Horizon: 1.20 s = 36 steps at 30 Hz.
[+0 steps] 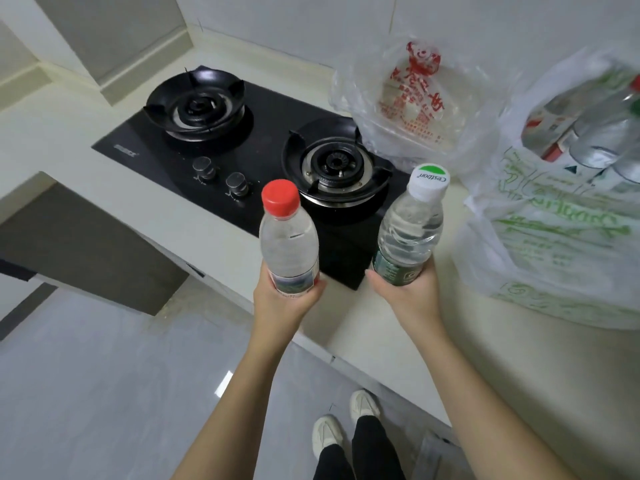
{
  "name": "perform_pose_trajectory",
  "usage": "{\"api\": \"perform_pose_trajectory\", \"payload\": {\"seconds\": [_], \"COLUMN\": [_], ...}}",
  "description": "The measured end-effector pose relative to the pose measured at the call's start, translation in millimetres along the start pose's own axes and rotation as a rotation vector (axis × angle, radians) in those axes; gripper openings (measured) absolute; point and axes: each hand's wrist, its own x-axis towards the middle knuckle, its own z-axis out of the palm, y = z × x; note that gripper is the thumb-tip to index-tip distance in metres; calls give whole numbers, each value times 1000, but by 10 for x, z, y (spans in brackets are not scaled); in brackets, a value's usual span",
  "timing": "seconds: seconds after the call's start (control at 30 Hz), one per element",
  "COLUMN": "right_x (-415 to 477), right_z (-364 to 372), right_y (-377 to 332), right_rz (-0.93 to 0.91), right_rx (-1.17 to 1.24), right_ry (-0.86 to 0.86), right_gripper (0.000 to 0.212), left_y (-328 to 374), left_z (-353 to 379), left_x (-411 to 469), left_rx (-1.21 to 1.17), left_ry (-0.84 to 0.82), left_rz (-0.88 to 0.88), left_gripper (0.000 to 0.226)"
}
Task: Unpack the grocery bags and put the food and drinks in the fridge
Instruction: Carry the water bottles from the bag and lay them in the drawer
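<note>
Bottles stood upright at frame centre, caps up: left hand (287,299) gripped the red-capped bottle (289,237), right hand (410,292) gripped the white-capped bottle (410,226).

1. single head-worn wide-angle view, looking forward and steeply down over the person's own arms.
2. faces a counter (194,230) corner with a black hob (263,133); wall fills the top, and straight lines bend near the frame edges.
3. close range: left hand (287,303) with the red-capped bottle (289,237) and right hand (412,296) with the white-capped bottle (408,230) sit mid-frame, forearms entering from the bottom.
4. the downward tilt takes in the floor (86,375) lower left and the shoes (343,420) at bottom centre.
5. the right edge crops a plastic bag (554,237), which is blurred there.
</note>
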Motion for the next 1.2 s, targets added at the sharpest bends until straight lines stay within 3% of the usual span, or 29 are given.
{"api": "perform_pose_trajectory", "payload": {"seconds": [0.2, 0.57, 0.77, 0.9, 1.2], "right_x": [-184, -333, -268, -348, -1098], "right_z": [128, 388, 609, 890, 1731], "right_y": [-744, -1580, -1693, -1712, -1855], "right_rz": [-81, -232, -240, -211, -295], "right_rx": [66, 128, 153, 150, 113], "right_ry": [-89, -302, -474, -647, -836], "right_gripper": [71, 52, 46, 54, 61], "left_y": [678, 1364, 1404, 1324, 1198], "left_z": [-297, -735, -934, -1179, -2242], "left_x": [-229, -498, -614, -820, -1462], "left_rx": [-60, -145, -163, -210, -226], "left_ry": [42, 326, 584, 699, 978], "left_rz": [53, 135, 70, 16, -1], "left_gripper": [54, 54, 56, 66, 56]}}
